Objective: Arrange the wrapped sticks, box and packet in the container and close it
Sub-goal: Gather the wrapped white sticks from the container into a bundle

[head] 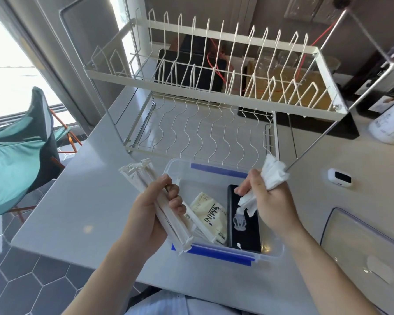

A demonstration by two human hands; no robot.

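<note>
A clear plastic container [180,167] with blue latches stands open on the grey counter. Inside it lie a cream packet [210,214] printed "MiNi" and a black box [245,233] with a white drawing on top. My left hand [152,214] grips a bundle of white wrapped sticks [143,183] slanted over the container's left edge. My right hand [266,201] holds crumpled white tissue [274,175] above the black box, with a strip hanging down toward it.
A white wire dish rack [214,87] stands right behind the container. The clear lid [362,246] lies at the right. A small white device [339,179] and bottles [389,123] sit at the far right. A teal chair [16,142] stands left of the counter.
</note>
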